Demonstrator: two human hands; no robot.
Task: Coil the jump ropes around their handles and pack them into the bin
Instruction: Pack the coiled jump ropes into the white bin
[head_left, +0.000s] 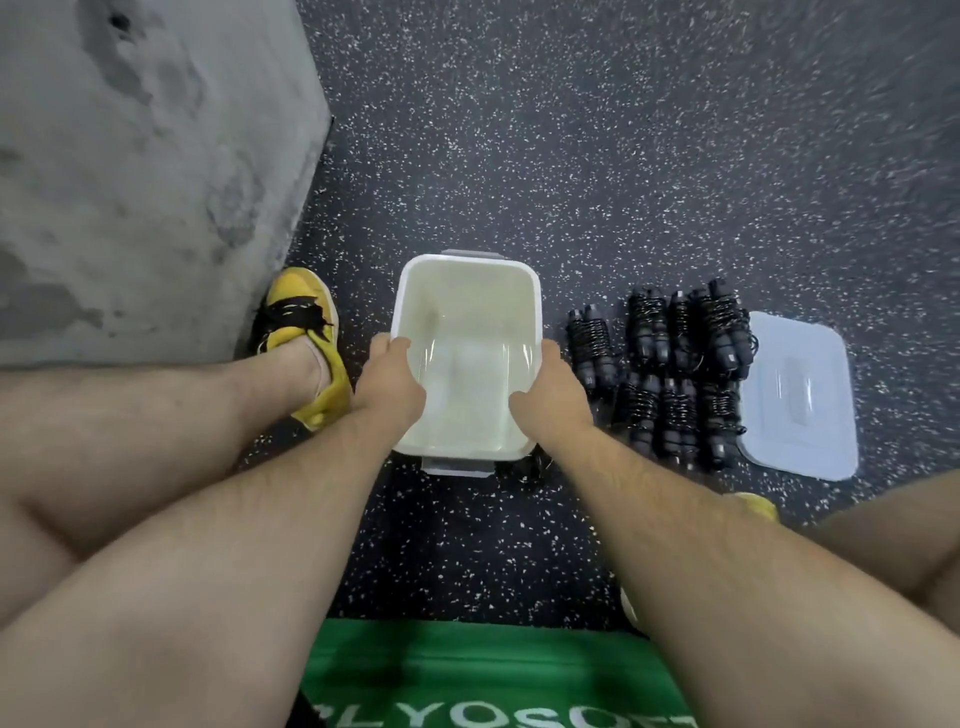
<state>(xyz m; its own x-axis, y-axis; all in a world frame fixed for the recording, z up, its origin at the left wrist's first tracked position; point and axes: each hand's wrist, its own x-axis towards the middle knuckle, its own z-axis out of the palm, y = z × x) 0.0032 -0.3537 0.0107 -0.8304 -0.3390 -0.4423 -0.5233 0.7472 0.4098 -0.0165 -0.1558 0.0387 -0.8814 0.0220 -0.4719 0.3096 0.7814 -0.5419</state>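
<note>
The bin (467, 262), a white translucent tub with grey latch tabs at its far and near ends, sits on the dark speckled floor (571, 156) directly ahead of the seated person, its pale inner bottom in plain view. The left hand (387, 382) grips the bin's left long rim, fingers curled over the edge. The right hand (553, 387) grips the right long rim in the same manner, clamped on the wall. The jump ropes (670, 364), black and already wound around their handles, lie on the floor just beside the bin's right side in two rough rows, outside the bin. A dark tangle (519, 470) shows at the bin's near right corner, partly hidden by the wall; what it is cannot be told. The lid (797, 395), pale blue-white, lies flat on the floor beyond the ropes, apart from the bin. To the left, a yellow shoe (304, 317) with black laces rests close to the bin's left side, against the foot of a grey concrete block (145, 171). A second yellow shoe (753, 504) shows partly behind the right forearm. Green cloth (467, 670) with white lettering fills the bottom edge.
</note>
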